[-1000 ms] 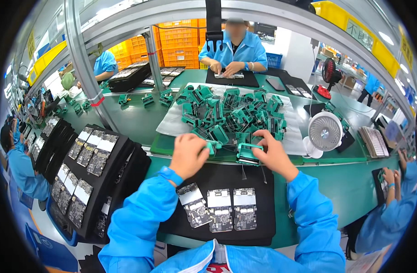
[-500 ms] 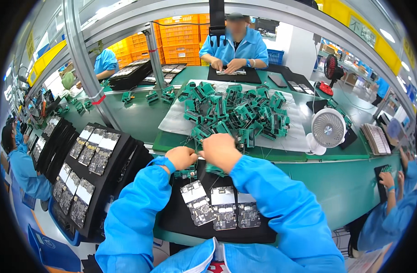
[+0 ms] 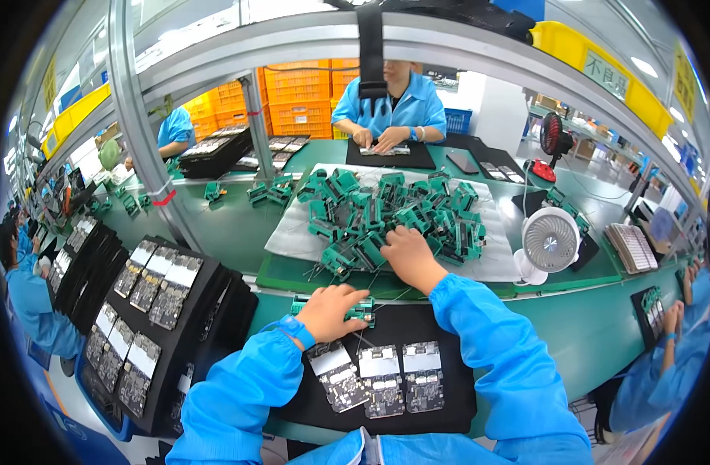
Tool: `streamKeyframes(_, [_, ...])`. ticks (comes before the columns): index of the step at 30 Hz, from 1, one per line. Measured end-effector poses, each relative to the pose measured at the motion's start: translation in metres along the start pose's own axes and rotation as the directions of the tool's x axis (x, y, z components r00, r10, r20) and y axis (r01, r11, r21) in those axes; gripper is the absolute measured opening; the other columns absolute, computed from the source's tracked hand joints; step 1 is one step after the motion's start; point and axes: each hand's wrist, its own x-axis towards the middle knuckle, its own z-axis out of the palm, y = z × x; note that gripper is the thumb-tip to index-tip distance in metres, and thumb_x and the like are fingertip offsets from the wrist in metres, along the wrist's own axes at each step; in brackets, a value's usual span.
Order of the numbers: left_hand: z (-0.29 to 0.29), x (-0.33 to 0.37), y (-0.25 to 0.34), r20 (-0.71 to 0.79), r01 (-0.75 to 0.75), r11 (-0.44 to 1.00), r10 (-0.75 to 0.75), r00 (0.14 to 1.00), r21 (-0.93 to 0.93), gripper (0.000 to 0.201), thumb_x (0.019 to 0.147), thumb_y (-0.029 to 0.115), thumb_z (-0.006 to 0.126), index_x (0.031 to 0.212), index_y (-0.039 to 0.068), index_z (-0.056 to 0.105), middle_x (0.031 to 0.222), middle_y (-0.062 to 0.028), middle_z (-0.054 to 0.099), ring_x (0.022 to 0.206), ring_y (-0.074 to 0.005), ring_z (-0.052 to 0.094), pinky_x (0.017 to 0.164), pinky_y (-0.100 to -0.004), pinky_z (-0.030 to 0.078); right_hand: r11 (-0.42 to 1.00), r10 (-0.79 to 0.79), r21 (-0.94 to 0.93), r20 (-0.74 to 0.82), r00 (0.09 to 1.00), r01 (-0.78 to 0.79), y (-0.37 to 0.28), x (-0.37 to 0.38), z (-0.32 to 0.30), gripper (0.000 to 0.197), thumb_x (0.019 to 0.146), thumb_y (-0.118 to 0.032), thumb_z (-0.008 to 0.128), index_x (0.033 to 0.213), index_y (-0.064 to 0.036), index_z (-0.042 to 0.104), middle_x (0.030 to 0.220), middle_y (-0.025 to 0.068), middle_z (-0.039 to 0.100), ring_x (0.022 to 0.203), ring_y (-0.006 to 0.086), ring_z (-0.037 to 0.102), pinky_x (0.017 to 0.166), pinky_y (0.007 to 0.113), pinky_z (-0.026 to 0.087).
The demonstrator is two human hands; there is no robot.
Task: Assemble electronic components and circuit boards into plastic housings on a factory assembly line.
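Note:
My left hand [image 3: 332, 313] lies over a green plastic part [image 3: 299, 304] at the far edge of a black mat [image 3: 448, 329]. Its fingers and thumb are around the part, which shows on both sides of the hand. My right hand [image 3: 411, 260] reaches to the near side of a heap of green plastic parts [image 3: 359, 205] with thin wires. Its fingers are bent and apart over the parts, with the tips partly hidden. Three black circuit boards with white labels lie in a row on the mat: a left board [image 3: 338, 377], a middle board [image 3: 382, 381] and a right board [image 3: 423, 377].
The heap rests on a white sheet [image 3: 491, 260]. A white fan [image 3: 550, 238] stands to its right. At left are stacked black trays [image 3: 215, 291] with circuit boards. A metal post [image 3: 142, 147] rises behind them. Across the bench a person [image 3: 394, 108] handles a board.
My hands, close together before, are now apart. The right one has moved to the heap, while the left has come nearer and to the right. The view has shifted slightly.

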Motion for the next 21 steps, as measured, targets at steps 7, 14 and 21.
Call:
streamKeyframes(7, [-0.009,-0.001,-0.013,0.038,-0.039,0.998,0.040,0.998,-0.041,0.060,0.088,0.037,0.072,0.138,0.010,0.056,0.128,-0.0144,0.060,0.118,-0.0347,0.057,0.100,-0.0447,0.046,0.668,0.352,0.741,-0.235,0.906,-0.067,0.013,-0.009,-0.024,0.021,0.082,-0.019,0.077,0.093,-0.0027,0.068,0.114,0.0110,0.059,0.111,0.0299,0.055,0.096,0.043,0.045])
streamKeyframes(14, [-0.043,0.015,0.014,-0.332,-0.009,0.989,-0.040,0.942,-0.146,0.042,0.094,0.029,0.068,0.128,0.005,0.063,0.118,-0.0150,0.066,0.110,-0.0331,0.063,0.094,-0.0428,0.050,-0.233,0.684,0.952,0.015,0.730,0.199,0.055,-0.048,-0.090,0.037,0.101,-0.037,0.057,0.092,-0.0028,0.066,0.091,0.0039,0.067,0.085,0.0127,0.063,0.076,0.027,0.047])
streamKeyframes(21, [-0.019,0.046,0.063,-0.268,-0.093,0.833,-0.069,0.961,-0.546,0.036,0.097,0.013,0.064,0.132,0.003,0.060,0.115,-0.0122,0.066,0.106,-0.0200,0.064,0.093,-0.0331,0.051,0.408,0.007,0.770,0.536,0.844,-0.492,0.016,-0.078,-0.061,0.059,0.103,-0.051,0.047,0.078,0.0008,0.063,0.071,0.0092,0.065,0.062,0.0204,0.057,0.063,0.036,0.048])
